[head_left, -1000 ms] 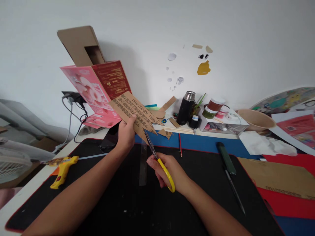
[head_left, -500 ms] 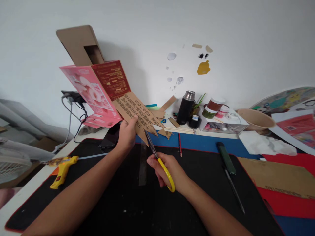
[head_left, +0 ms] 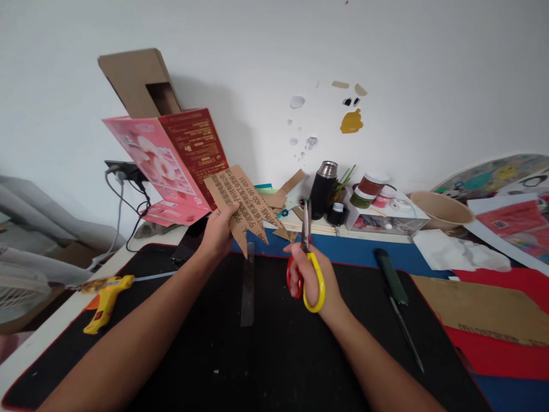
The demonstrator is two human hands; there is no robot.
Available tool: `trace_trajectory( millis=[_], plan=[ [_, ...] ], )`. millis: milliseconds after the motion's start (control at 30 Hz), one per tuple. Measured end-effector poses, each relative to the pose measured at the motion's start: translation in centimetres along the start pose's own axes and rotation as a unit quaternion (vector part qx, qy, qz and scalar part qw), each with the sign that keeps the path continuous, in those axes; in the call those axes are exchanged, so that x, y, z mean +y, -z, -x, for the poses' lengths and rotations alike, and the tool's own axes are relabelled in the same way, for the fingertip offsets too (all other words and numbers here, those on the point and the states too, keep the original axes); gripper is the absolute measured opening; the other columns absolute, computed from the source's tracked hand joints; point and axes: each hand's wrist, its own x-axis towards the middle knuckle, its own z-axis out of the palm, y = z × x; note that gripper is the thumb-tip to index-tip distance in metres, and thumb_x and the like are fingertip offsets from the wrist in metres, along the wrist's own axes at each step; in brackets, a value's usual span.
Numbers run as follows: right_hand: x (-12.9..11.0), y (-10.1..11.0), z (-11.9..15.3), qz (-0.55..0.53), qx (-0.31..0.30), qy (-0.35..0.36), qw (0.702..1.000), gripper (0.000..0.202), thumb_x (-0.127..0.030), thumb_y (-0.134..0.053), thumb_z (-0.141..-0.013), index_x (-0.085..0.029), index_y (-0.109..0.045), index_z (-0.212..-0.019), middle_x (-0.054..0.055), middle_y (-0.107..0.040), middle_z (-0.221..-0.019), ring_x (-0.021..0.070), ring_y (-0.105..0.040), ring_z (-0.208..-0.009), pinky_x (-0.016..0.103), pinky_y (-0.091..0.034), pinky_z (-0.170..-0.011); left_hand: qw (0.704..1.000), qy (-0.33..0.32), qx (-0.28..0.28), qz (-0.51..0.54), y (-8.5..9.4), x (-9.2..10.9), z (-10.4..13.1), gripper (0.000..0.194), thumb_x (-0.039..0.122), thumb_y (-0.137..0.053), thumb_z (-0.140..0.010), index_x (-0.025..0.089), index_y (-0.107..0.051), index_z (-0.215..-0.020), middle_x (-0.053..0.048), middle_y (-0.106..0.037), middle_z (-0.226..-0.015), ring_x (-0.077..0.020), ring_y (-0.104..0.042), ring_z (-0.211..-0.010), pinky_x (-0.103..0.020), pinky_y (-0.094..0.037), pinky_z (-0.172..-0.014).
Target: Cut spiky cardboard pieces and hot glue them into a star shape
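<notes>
Cardboard piece (head_left: pixel 227 186): held above the counter (head_left: pixel 43 341), towards its far edge, left of middle; one end notched into points.
Left hand (head_left: pixel 218 229): grip pinching the cardboard piece between thumb and fingers.
Right hand (head_left: pixel 319 277): grip curled round the scissors (head_left: pixel 306 243).
Cutting: apparently between snips, scissors clear of the cardboard piece; another snip calls for setting them at the notched end.

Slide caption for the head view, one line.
Left hand grips a notched brown cardboard piece; right hand holds yellow-and-red-handled metal scissors apart from it, black mat below.
</notes>
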Motion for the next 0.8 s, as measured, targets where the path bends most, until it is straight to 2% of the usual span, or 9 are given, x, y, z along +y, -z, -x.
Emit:
trace_trajectory(
  millis=[100,233,333,533,600,700,800],
  plan=[
    [-0.5,0.9,-1.0,-0.03,0.034,-0.005,0.999,0.056,-0.073,-0.067,-0.093,-0.018,-0.065,-0.103,-0.009,-0.05,-0.047,0.0129,-0.05,-0.031,0.022,-0.039,-0.034,0.994,0.072,-0.069,-0.036,0.3,0.7,0.3,0.032,0.028,-0.082,-0.078,0.01,-0.076,-0.103,-0.016,-0.083,-0.094,-0.0316,-0.081,-0.087,-0.045,-0.068,-0.085],
    [-0.5,1.7,-1.6,-0.036,0.02,-0.033,0.999,0.06,-0.076,-0.069,-0.089,-0.017,-0.066,-0.1,-0.009,-0.05,-0.046,0.0133,-0.049,-0.031,0.023,-0.04,-0.033,0.968,0.143,-0.178,-0.107,0.6,1.2,0.9,0.034,0.032,-0.087,-0.075,0.009,-0.079,-0.099,-0.018,-0.082,-0.089,-0.0336,-0.08,-0.08,-0.046,-0.067,-0.078],
    [-0.4,1.7,-1.6,-0.03,-0.001,-0.047,0.998,0.058,-0.076,-0.069,-0.089,-0.019,-0.064,-0.096,-0.009,-0.051,-0.046,0.0138,-0.05,-0.031,0.023,-0.04,-0.033,0.945,0.165,-0.232,-0.16,0.5,1.1,1.5,0.034,0.037,-0.09,-0.074,0.013,-0.082,-0.096,-0.015,-0.082,-0.086,-0.0319,-0.079,-0.081,-0.042,-0.064,-0.076],
    [0.3,1.5,-1.3,0.004,-0.065,-0.064,0.996,0.057,-0.075,-0.073,-0.087,-0.024,-0.052,-0.074,-0.007,-0.051,-0.043,0.0129,-0.05,-0.03,0.023,-0.041,-0.034,0.896,0.202,-0.318,-0.235,-0.1,0.9,2.7,0.036,0.046,-0.091,-0.076,0.016,-0.083,-0.094,-0.011,-0.084,-0.09,-0.0262,-0.077,-0.082,-0.038,-0.061,-0.082],
    [0.7,1.5,-1.2,0.007,-0.076,-0.073,0.994,0.056,-0.074,-0.077,-0.084,-0.024,-0.052,-0.076,-0.008,-0.053,-0.044,0.0134,-0.052,-0.031,0.023,-0.044,-0.034,0.885,0.215,-0.332,-0.246,-0.3,0.9,3.1,0.039,0.048,-0.092,-0.076,0.016,-0.082,-0.096,-0.011,-0.084,-0.092,-0.0266,-0.077,-0.084,-0.039,-0.06,-0.083],
    [1.1,1.4,-1.2,0.003,-0.07,-0.071,0.995,0.054,-0.071,-0.08,-0.084,-0.023,-0.054,-0.081,-0.008,-0.055,-0.046,0.0138,-0.054,-0.032,0.023,-0.045,-0.034,0.888,0.231,-0.319,-0.239,-0.6,0.7,3.4,0.046,0.055,-0.091,-0.076,0.015,-0.081,-0.096,-0.012,-0.082,-0.091,-0.0269,-0.076,-0.083,-0.039,-0.059,-0.08],
    [1.0,1.4,-1.4,-0.019,-0.015,-0.048,0.999,0.053,-0.068,-0.081,-0.083,-0.023,-0.054,-0.08,-0.008,-0.054,-0.045,0.0139,-0.054,-0.031,0.022,-0.044,-0.033,0.908,0.227,-0.285,-0.206,-0.5,0.2,3.1,0.056,0.069,-0.083,-0.079,0.015,-0.08,-0.093,-0.011,-0.079,-0.083,-0.0216,-0.07,-0.071,-0.033,-0.054,-0.066]
  ],
)
